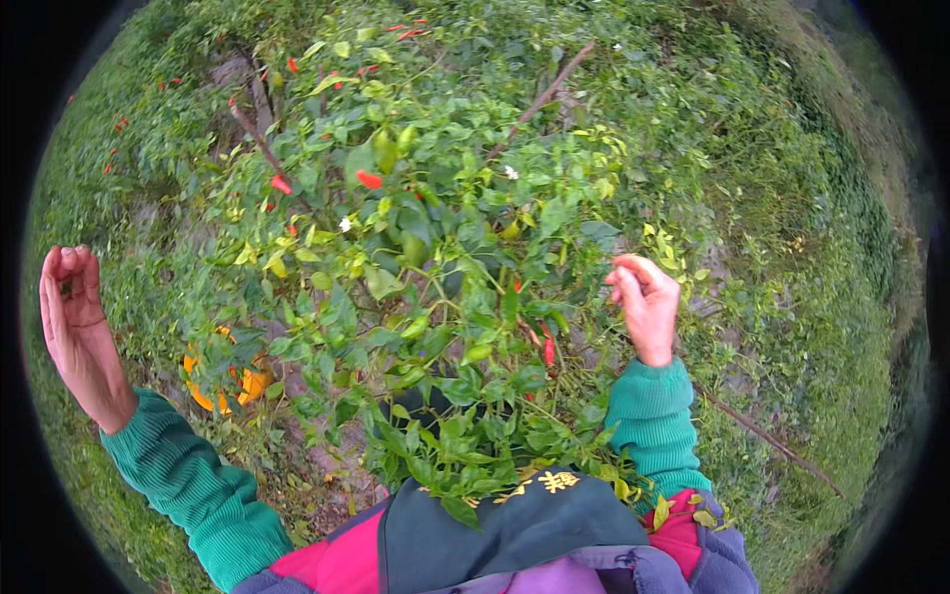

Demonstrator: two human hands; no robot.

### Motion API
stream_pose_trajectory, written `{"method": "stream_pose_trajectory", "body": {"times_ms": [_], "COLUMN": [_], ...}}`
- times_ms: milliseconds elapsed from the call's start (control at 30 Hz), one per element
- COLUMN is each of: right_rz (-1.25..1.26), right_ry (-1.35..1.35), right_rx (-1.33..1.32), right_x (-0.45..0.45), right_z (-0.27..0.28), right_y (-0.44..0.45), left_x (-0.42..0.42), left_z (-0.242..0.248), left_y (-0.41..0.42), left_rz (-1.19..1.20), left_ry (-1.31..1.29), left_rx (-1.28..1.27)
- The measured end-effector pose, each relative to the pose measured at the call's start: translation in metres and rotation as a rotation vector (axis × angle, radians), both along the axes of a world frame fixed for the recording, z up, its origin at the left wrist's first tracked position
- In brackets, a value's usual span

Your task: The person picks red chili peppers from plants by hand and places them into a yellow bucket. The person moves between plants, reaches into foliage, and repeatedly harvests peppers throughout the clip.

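A leafy chili pepper plant [438, 289] fills the space before me, bearing red chilies [369, 179] and green ones. Two red chilies [549, 349] hang low among its stems, to the left of my right hand. My left hand [82, 334] is raised at the far left, palm showing and fingers bent, with nothing seen in it. Beside the plant's right side is my right hand [648, 308], its thumb pressed to the index finger and the other fingers curled in. No object shows between those fingertips.
An orange container [256, 382] sits at lower left, partly hidden by leaves. Wooden stakes [542, 100] lean among the plants, and a thin stick [772, 442] slants at right. Leafy stems touch my dark apron [512, 520], which bears writing. More chili plants grow behind.
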State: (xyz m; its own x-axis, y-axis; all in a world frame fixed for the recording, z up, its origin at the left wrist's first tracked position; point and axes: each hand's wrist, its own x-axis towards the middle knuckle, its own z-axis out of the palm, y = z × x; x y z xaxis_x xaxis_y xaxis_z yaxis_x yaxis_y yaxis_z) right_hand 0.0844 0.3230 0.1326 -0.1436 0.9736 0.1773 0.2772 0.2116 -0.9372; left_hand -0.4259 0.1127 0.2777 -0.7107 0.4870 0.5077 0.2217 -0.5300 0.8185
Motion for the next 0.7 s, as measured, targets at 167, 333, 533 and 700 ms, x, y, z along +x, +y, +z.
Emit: {"method": "stream_pose_trajectory", "body": {"times_ms": [167, 333, 533, 700], "right_rz": [0.217, 0.115, 0.334, 0.317], "right_ry": [-0.309, -0.177, -0.493, 0.228], "right_rx": [0.116, 0.216, -0.173, -0.302], "right_x": [-0.005, 0.002, 0.031, -0.002], "right_z": [-0.008, -0.008, -0.026, -0.056], "right_y": [-0.010, -0.025, -0.035, -0.032], "left_x": [0.199, 0.299, 0.268, 0.258], "left_z": [-0.007, -0.056, -0.130, -0.169], "left_y": [0.102, 0.178, 0.168, 0.134], "left_rz": [-0.762, -1.137, -1.115, -0.926], "left_ry": [0.518, 1.004, 1.098, 1.330], "left_rx": [-0.261, -0.269, -0.808, -0.834]}}
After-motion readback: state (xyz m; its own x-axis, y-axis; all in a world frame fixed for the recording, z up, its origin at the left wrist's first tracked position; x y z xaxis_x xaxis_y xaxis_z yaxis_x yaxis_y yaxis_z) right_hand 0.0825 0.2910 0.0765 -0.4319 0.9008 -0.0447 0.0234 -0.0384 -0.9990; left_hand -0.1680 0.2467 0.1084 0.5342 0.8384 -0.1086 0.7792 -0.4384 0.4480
